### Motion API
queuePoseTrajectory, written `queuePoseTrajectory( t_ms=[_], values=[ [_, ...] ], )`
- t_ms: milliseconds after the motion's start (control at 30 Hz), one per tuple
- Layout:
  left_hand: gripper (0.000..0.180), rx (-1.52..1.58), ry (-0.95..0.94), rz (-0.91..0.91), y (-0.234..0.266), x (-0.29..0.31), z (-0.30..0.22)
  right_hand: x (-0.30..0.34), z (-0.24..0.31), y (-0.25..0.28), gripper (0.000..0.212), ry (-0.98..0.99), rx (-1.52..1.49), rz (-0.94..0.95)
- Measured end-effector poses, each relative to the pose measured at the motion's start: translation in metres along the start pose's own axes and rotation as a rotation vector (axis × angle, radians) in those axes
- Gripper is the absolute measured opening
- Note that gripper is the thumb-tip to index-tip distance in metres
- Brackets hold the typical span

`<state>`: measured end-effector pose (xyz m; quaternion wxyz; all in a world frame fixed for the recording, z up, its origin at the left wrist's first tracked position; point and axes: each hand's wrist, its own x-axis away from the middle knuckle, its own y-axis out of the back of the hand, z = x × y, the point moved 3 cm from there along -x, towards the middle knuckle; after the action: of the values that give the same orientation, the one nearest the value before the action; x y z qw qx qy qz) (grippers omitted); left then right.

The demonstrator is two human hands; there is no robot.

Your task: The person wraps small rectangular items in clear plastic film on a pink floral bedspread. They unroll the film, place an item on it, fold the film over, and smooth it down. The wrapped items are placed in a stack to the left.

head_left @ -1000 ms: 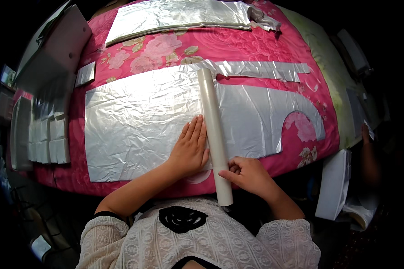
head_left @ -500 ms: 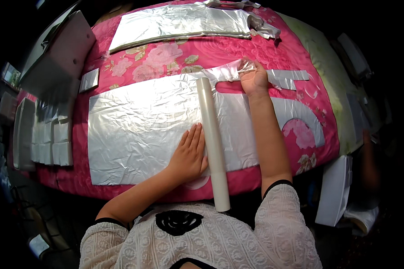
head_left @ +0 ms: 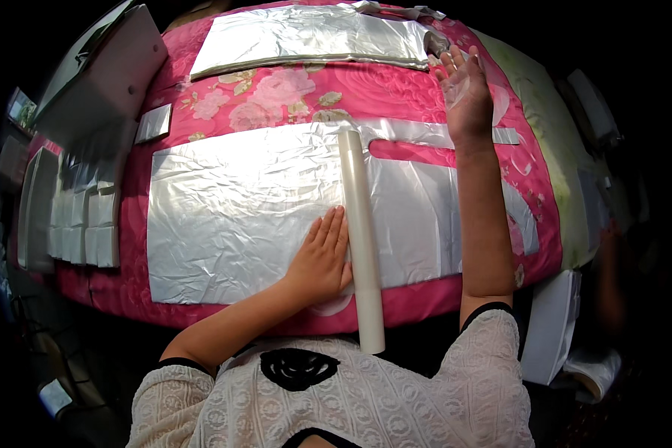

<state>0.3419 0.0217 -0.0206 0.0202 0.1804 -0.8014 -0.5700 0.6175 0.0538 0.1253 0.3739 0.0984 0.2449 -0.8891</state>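
A flat silvery plastic bag (head_left: 224, 216) with cut-out handles lies across the pink flowered cloth in front of me. My left hand (head_left: 322, 254) rests flat on it, fingers stretched out, its edge against a long pale tube (head_left: 360, 224). That tube lies crosswise over the bag, its near end reaching past the cloth's edge toward my body. My right hand (head_left: 467, 93) is beyond the bag's handle end, palm turned up and fingers apart. A pale glossy patch shows on its palm; I cannot tell what it is. My right forearm hides part of the handles.
A stack of silvery bags (head_left: 313, 37) lies at the far side. On the left are a white box (head_left: 108, 82), several small white packets (head_left: 82, 224) and a small flat silvery packet (head_left: 154, 123). A white box (head_left: 551, 328) and a roll (head_left: 593, 373) are at the lower right.
My right hand has left the bag's upper handle, moving up and right, and its fingers have spread. My left hand stays flat by the tube. The view has shifted slightly.
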Motion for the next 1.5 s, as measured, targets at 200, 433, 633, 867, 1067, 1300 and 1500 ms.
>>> queuePoseTrajectory(
  t_ms=[200, 433, 633, 867, 1067, 1300, 1500],
  values=[
    [0.067, -0.054, -0.054, -0.184, 0.000, 0.003, 0.000, 0.162, -0.105, -0.208, 0.074, -0.250, 0.400, 0.864],
    [0.069, -0.080, -0.053, 0.000, -0.017, -0.004, 0.004, 0.257, -0.120, -0.307, 0.085, -0.279, 0.558, 1.240],
    [0.057, 0.282, 0.055, -0.250, -0.024, 0.007, 0.001, 0.198, -0.035, -0.199, 0.048, 0.415, 0.497, 1.086],
    [0.079, 0.194, 0.029, -0.160, -0.010, 0.005, -0.002, 0.183, -0.029, 0.015, 0.044, 0.252, 1.085, 0.989],
    [0.079, 0.357, -0.004, -0.221, 0.012, 0.013, 0.009, 0.197, -0.040, 0.009, 0.064, 0.292, 1.164, 1.167],
    [0.067, 0.412, 0.201, -0.442, 0.096, 0.108, 0.092, 0.238, -0.078, -0.153, 0.049, 0.342, 0.736, 1.371],
    [0.042, 0.851, 0.618, -0.628, 0.132, 0.226, 0.128, 0.258, -0.071, -0.220, 0.040, 0.064, 0.149, 1.429]
  ],
)
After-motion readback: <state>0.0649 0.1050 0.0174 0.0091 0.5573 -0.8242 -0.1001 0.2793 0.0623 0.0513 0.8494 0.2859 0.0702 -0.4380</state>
